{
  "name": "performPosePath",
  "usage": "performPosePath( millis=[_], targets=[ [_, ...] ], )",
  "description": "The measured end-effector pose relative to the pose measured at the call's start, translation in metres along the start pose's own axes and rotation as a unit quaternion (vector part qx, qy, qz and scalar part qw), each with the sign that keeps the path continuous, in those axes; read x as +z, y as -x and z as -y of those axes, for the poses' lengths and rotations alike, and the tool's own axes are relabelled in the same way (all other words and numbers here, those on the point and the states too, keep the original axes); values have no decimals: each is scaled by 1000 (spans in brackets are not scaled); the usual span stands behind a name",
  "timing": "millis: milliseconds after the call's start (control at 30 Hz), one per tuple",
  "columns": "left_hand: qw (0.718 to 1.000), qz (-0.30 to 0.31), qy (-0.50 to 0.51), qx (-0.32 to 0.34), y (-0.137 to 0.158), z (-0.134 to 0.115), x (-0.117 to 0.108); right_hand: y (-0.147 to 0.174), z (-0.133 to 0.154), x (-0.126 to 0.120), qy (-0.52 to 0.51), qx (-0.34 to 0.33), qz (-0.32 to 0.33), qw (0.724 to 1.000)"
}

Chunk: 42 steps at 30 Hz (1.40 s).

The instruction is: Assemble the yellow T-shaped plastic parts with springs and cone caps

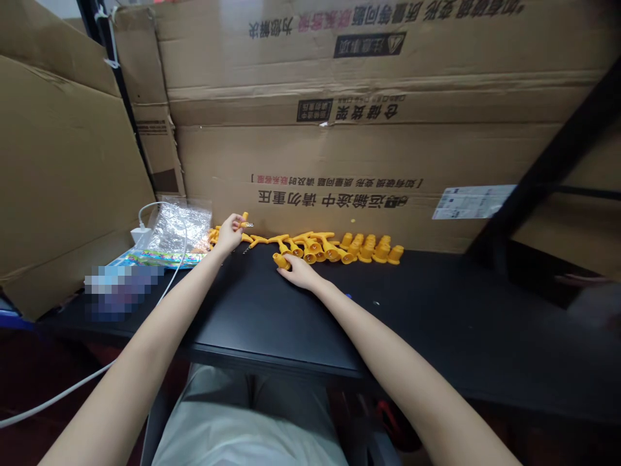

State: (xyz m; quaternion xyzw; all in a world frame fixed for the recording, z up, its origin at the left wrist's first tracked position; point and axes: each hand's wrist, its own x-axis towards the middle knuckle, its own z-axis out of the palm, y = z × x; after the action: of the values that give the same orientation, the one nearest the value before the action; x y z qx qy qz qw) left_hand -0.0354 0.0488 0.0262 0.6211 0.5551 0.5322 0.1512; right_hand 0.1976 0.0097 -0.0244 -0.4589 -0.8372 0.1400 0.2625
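Raised above the back of the black table, my left hand is closed on a yellow-handled corkscrew, its metal spiral pointing right. My right hand grips a small yellow cone-shaped sleeve just over the tabletop. Behind my hands lie more yellow corkscrew handles, some with bare spirals showing. Several yellow corkscrews with flared sleeves lie bunched to the right of them. Farther right, loose yellow sleeves stand upright in rows.
A large cardboard sheet closes off the back of the black table, and another cardboard panel stands left. A clear plastic bag and a white cable lie at the left. A dark metal post slants at right.
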Motion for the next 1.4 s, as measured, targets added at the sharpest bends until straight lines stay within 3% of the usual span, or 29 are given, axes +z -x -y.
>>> performPosePath(
  millis=[200, 367, 467, 600, 800, 1067, 1400],
  targets=[
    [987, 15, 133, -86, 22, 5, -6, -4, 5, -9, 12, 20, 26, 999],
    [991, 32, 92, -88, 37, 19, -1, -11, -1, -16, -10, 31, 68, 997],
    [999, 45, -25, -16, 45, 24, -2, -10, -8, -14, -65, 38, 63, 995],
    [979, 64, -163, 104, 51, 23, -6, -3, -11, -7, -65, 28, 14, 997],
    [971, 86, -199, 102, 51, 28, -7, 3, -2, -6, 14, -3, -6, 1000],
    [962, 123, -186, 159, 54, 36, -3, 0, -14, -10, 34, -73, -78, 994],
    [965, 80, -184, 168, 49, 50, 1, -2, -21, -10, 19, -84, -115, 990]
  ],
)
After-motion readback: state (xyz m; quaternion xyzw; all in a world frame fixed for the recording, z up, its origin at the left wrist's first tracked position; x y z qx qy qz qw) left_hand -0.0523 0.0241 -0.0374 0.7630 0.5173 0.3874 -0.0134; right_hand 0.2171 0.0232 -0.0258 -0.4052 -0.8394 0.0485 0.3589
